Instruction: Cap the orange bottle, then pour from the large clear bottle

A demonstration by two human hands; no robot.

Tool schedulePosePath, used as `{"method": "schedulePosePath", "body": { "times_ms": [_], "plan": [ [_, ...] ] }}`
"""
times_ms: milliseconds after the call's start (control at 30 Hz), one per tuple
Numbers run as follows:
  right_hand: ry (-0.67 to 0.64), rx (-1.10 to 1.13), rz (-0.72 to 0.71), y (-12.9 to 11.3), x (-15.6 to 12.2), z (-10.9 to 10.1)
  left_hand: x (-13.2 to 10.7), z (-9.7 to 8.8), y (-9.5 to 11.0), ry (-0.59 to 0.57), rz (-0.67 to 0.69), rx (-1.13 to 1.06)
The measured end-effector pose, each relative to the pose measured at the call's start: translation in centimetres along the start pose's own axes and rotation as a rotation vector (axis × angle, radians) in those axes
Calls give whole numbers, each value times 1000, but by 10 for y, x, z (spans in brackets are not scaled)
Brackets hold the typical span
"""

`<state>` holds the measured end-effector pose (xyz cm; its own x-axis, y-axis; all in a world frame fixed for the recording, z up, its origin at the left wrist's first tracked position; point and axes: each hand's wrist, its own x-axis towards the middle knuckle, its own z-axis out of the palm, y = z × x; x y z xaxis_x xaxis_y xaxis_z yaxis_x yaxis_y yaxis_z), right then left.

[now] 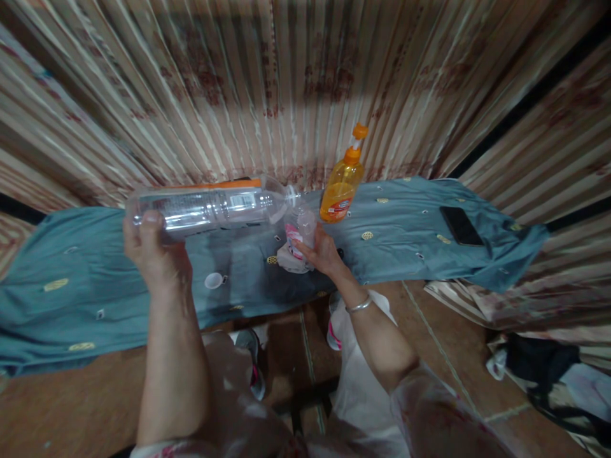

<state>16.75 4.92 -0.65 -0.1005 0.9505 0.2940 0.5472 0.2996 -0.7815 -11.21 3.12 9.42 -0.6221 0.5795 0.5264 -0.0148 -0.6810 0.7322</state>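
Observation:
My left hand (155, 245) is closed around the base of a large clear plastic bottle (205, 207) with an orange strip on its label. The bottle lies nearly level in the air, its neck pointing right. My right hand (321, 251) grips a small clear bottle (300, 230) with a pink and white label. The large bottle's mouth is right by the top of the small one; whether they touch I cannot tell. A whitish crumpled cloth (292, 261) shows around the small bottle's foot. Just behind my right hand stands an orange dish soap bottle (340, 191) with an orange cap.
A teal patterned cloth (396, 254) covers the long low table. On it lie a white round cap (214, 280) at the front and a black phone (461, 226) on the right. Pleated curtains (229, 89) hang behind. Dark and pale fabric (544, 366) lies on the floor at right.

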Motion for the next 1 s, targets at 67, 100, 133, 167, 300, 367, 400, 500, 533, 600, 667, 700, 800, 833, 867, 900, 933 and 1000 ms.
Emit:
{"method": "schedulePosePath", "body": {
  "times_ms": [67, 100, 133, 167, 300, 367, 400, 500, 533, 600, 667, 700, 800, 833, 867, 900, 933, 1000],
  "plan": [
    [10, 0, -11, 2, 0, 1, 1, -2, -1, -16, 7, 23],
    [13, -3, -12, 3, 0, 2, 2, -2, -2, -24, 10, 39],
    [15, -5, -13, 4, 0, 2, 2, -3, -2, -29, 15, 54],
    [18, -5, -16, 4, 1, 3, 2, -3, -2, -29, 21, 59],
    [26, -10, -29, 5, 0, 3, 2, -4, -4, -27, 35, 4],
    [20, -13, -28, 4, 0, 2, 2, -5, -4, -45, 29, 17],
    [16, -14, -28, 4, 0, 2, 2, -5, -5, -58, 24, 36],
    [8, -22, -27, 4, 0, 2, 2, -6, -5, -55, 26, 65],
    [6, -26, -21, 4, 1, 2, 2, -5, -4, -48, 27, 62],
    [2, -32, -11, 4, 1, 2, 2, -4, -3, -50, 28, 60],
    [2, -32, -14, 4, 1, 2, 1, -2, -1, -65, 24, 51],
    [4, -30, -21, 4, 1, 2, 1, -1, -1, -64, 22, 37],
    [7, -23, -36, 4, 1, 2, 0, 0, 0, -43, 18, 8],
    [4, -23, -33, 4, 1, 1, 0, 0, 0, -42, 16, 11],
    [-1, -26, -26, 4, 1, 1, 0, 0, 0, -44, 14, 20],
    [-5, -31, -15, 4, 1, 1, 0, 0, 0, -44, 13, 30],
    [-7, -38, -5, 4, 1, 1, 0, 0, 0, -41, 12, 35],
    [-7, -41, 0, 4, 1, 1, 0, 0, 1, -30, 14, 33]
  ]
}}
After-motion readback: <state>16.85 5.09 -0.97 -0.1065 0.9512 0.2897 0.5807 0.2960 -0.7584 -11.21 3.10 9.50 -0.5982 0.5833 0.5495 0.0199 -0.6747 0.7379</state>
